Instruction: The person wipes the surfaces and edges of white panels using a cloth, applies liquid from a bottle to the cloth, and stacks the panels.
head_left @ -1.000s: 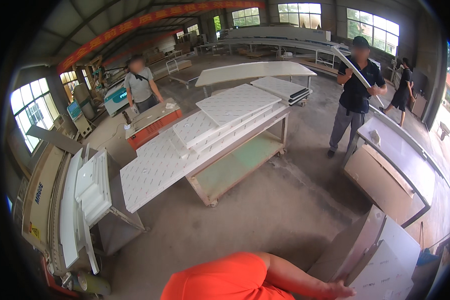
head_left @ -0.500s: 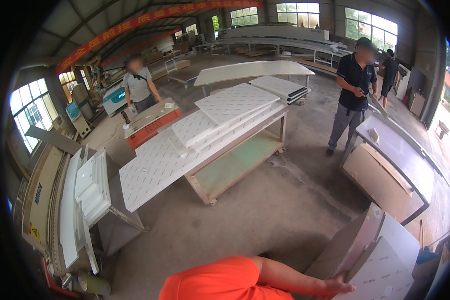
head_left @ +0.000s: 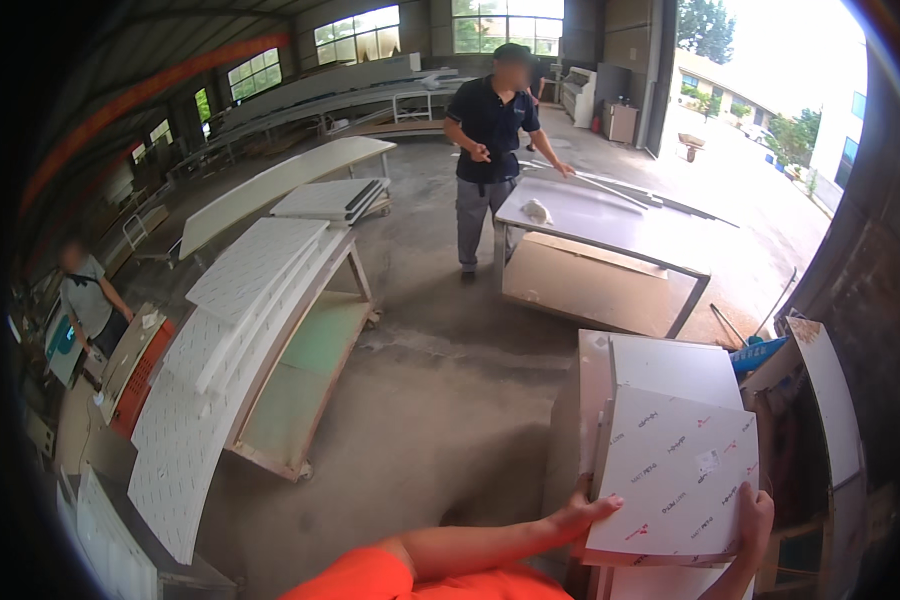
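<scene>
A flat white panel point(head_left: 675, 470), its surface film printed with small dark and red marks, lies tilted at the lower right. My left hand point(head_left: 592, 508) grips its left edge, thumb on the top face and fingers partly hidden at the side. On the opposite edge, my right hand point(head_left: 755, 515) holds the panel near its lower right corner, some fingers out of sight beneath. Under and behind it are more white panels point(head_left: 670, 365), on a boxy light-brown stand point(head_left: 562, 440).
Beyond the stack is a white-topped metal table point(head_left: 610, 215) with a crumpled cloth point(head_left: 537, 211); a person in a dark shirt point(head_left: 490, 130) stands there. Leftward, a wheeled cart point(head_left: 320, 350) bears large panels point(head_left: 240, 290). Another person point(head_left: 90, 300) stands far left. A curved board point(head_left: 830, 400) leans at right.
The view has swung to the right. My right hand now shows on the panel's right edge; my left hand remains at its left edge.
</scene>
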Demonstrator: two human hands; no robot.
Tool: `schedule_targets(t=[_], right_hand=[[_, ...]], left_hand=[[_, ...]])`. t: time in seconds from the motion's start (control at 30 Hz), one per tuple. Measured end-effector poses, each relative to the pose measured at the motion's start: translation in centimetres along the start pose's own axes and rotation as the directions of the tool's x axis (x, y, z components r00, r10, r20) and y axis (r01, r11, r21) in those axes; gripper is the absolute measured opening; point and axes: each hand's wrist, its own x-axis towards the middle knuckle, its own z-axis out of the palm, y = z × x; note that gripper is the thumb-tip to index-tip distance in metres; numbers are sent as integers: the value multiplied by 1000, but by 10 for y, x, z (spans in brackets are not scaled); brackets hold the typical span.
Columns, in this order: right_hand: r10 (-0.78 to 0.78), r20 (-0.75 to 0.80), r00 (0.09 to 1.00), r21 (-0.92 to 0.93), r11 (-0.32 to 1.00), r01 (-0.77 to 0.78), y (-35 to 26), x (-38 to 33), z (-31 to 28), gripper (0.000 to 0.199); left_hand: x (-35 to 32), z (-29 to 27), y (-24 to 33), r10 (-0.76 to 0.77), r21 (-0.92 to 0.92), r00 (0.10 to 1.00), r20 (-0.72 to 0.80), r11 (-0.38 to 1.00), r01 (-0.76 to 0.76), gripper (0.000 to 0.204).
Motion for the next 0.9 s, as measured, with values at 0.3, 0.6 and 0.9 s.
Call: schedule_targets(t=[0.3,0.6,0.9], right_hand=[[23,8,1000,-42,999,-22,-27,-20,-9,53],[23,0,1000,-61,998,-23,-24,-15,-7,54],[13,7,1000,-48,999,-13,-27,-15,-5,51]], left_hand=[[-8,3,8,42,75,999,4,996,-43,92],[-7,1,7,41,88,999,-7,995,-40,93],[-6,-3,2,20,94,999,-25,995,-17,95]])
